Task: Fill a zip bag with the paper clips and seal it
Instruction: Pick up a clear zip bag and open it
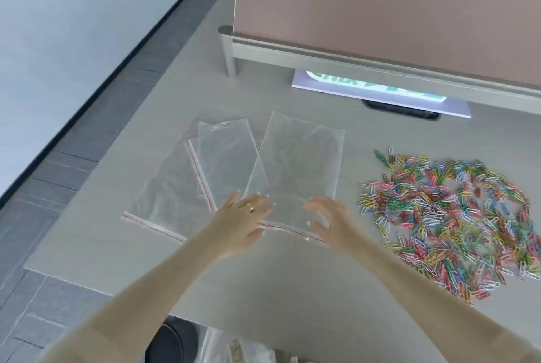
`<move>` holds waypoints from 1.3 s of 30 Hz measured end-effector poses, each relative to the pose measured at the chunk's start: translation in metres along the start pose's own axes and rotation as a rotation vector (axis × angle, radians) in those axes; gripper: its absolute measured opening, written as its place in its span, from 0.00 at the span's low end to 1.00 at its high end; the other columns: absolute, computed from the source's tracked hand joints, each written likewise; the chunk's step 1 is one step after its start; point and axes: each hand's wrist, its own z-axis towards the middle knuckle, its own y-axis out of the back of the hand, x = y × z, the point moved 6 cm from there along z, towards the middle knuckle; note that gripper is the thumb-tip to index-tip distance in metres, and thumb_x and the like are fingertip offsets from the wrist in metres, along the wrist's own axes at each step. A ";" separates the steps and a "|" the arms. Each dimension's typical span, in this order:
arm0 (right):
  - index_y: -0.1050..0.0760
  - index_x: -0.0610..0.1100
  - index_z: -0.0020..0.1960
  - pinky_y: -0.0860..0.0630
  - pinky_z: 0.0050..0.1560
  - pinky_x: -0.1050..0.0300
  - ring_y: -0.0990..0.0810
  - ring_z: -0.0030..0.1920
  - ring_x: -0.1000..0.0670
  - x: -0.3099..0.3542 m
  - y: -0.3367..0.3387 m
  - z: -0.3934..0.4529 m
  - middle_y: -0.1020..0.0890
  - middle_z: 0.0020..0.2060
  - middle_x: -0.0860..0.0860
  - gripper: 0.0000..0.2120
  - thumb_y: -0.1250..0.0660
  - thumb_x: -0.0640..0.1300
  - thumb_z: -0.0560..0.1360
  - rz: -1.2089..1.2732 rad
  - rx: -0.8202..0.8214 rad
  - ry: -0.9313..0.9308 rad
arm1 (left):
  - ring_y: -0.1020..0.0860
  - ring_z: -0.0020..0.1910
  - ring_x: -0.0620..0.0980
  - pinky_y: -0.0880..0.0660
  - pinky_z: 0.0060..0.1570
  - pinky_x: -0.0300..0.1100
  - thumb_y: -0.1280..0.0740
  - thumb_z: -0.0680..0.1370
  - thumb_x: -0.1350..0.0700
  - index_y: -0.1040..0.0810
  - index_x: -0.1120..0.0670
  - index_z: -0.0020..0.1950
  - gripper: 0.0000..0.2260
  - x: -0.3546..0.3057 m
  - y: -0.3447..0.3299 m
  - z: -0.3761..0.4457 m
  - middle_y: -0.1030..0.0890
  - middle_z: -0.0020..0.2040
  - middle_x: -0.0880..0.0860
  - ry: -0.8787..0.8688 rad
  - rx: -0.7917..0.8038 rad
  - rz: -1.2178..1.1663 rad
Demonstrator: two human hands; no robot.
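Zip bag (295, 163): thin, limp, slippery; take by red-striped mouth. Left hand (243, 222), right hand (325, 217) spread over it, nothing pinched. Paper clips (448, 222) right of bag: light, loose.

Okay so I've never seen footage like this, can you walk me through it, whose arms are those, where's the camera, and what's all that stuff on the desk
No machine here: a person works with bare hands, and the single picture comes from a camera worn on the head, looking forward and down. The left hand, wearing a ring, and the right hand reach over the near end of a clear zip bag lying flat on the grey desk. The fingers look spread; whether they grip the plastic yet is hard to tell. Other empty zip bags overlap to its left. To the right lies a loose pile of coloured paper clips. Behind stands a desk partition with a printed card beneath it.
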 end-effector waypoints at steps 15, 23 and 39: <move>0.28 0.54 0.59 0.40 0.57 0.81 0.30 0.58 0.70 -0.014 0.019 0.010 0.24 0.55 0.62 0.15 0.37 0.39 0.76 0.347 -0.370 0.241 | 0.17 0.43 0.49 0.21 0.44 0.41 0.32 0.71 0.60 0.17 0.55 0.45 0.06 -0.019 -0.038 0.022 0.16 0.49 0.49 -0.336 -0.367 0.176; 0.30 0.54 0.58 0.35 0.50 0.77 0.28 0.48 0.62 -0.034 0.031 -0.047 0.28 0.44 0.61 0.18 0.37 0.36 0.74 0.321 -0.583 0.373 | 0.25 0.23 0.54 0.35 0.17 0.39 0.44 0.75 0.53 0.22 0.53 0.37 0.13 -0.045 -0.027 0.034 0.26 0.25 0.51 0.108 -0.425 0.157; 0.43 0.50 0.73 0.48 0.72 0.51 0.41 0.73 0.48 -0.045 -0.027 -0.065 0.36 0.72 0.50 0.27 0.44 0.57 0.77 -0.321 -0.229 0.392 | 0.22 0.40 0.62 0.30 0.35 0.45 0.39 0.79 0.55 0.20 0.55 0.48 0.09 -0.104 0.003 0.061 0.19 0.39 0.58 0.493 -0.514 -0.021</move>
